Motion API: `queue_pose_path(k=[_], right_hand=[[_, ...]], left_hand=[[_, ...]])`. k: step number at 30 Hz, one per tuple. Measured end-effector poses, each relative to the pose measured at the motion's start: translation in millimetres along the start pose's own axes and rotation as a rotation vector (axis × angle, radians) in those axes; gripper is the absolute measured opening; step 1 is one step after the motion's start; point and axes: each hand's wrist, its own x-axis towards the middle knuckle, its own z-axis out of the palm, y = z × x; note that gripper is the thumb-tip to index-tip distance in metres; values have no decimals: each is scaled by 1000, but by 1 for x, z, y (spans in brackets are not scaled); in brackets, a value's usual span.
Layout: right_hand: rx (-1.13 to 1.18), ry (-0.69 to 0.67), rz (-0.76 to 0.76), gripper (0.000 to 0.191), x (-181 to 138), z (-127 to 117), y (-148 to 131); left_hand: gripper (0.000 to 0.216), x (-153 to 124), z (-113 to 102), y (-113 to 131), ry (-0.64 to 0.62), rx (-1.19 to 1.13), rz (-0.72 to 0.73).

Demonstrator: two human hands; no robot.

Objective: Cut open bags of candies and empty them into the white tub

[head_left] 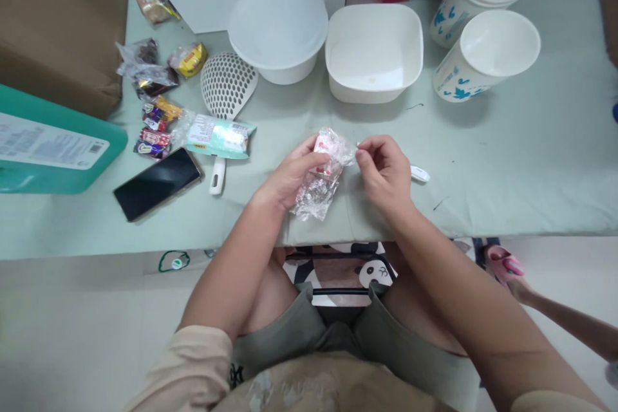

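Near the table's front edge, my left hand [294,170] is closed on a small white packet with red print [324,153]. Its thumb lies across the printed face. Crinkled clear plastic wrap [316,193] hangs below the packet and also sticks out to its right. My right hand [386,174] is pinched at the right edge of that wrap; what lies between its fingertips is too small to make out. Just right of this hand, a small white object [419,174] lies on the table, partly hidden behind it.
A round lidded tub [294,67], square white bowl [374,90] and paper cups [458,80] stand behind. To the left are a perforated strainer ladle [226,80], mint-green packet [217,136], several wrapped snacks [153,135], phone [157,185], green jug [53,141] and cardboard box [62,26].
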Motion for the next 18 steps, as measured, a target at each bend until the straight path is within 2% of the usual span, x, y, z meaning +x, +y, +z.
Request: queue_pose_path(k=[3,8,11,18], right_hand=[[186,15,78,25,3,1,5],[634,62,343,33,14,-3,15],[719,109,381,35,22,-9,22],[748,205,381,36,27,-11,31]], left_hand=[[40,-1,2,2,-6,62,-6],[43,0,1,5,-96,103,-80],[45,0,-2,5,-121,72,-101],[44,1,-1,1,-10,-3,-100]])
